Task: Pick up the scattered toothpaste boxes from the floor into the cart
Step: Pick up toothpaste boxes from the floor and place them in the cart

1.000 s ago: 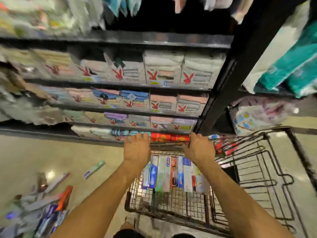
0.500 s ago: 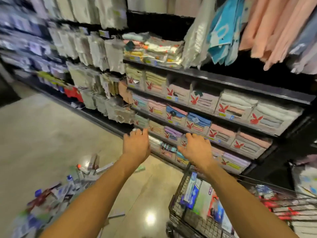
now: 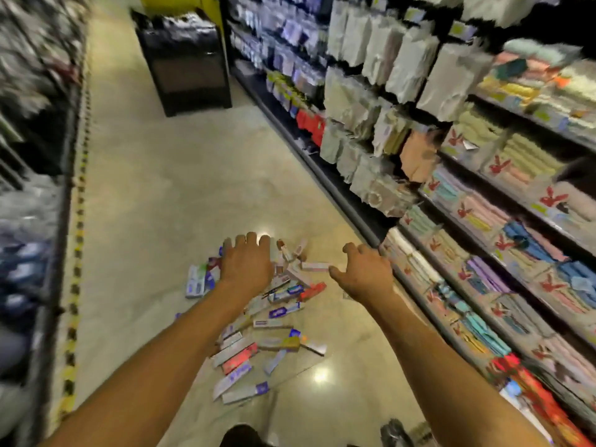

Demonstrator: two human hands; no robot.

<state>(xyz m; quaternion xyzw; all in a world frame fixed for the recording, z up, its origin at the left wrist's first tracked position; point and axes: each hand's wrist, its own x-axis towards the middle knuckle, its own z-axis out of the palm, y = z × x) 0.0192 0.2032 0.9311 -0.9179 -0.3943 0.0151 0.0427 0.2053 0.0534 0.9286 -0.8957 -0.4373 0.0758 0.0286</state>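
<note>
Several toothpaste boxes [image 3: 263, 337] lie scattered in a heap on the shiny beige floor, in the lower middle of the head view. My left hand [image 3: 248, 261] is stretched out above the far end of the heap, fingers loosely curved, holding nothing. My right hand [image 3: 362, 272] reaches out to the right of the heap, fingers relaxed and empty. The cart is out of view, apart from a dark wheel-like part [image 3: 395, 433] at the bottom edge.
Shelves of folded textiles and hanging packets [image 3: 451, 188] line the right side of the aisle. A dark display stand [image 3: 187, 62] is at the far end. A blurred shelf row [image 3: 32, 188] with a yellow-black floor strip runs along the left.
My view has swung left from the cart to the aisle floor. Both hands have left the cart rim and now reach over the heap of boxes.
</note>
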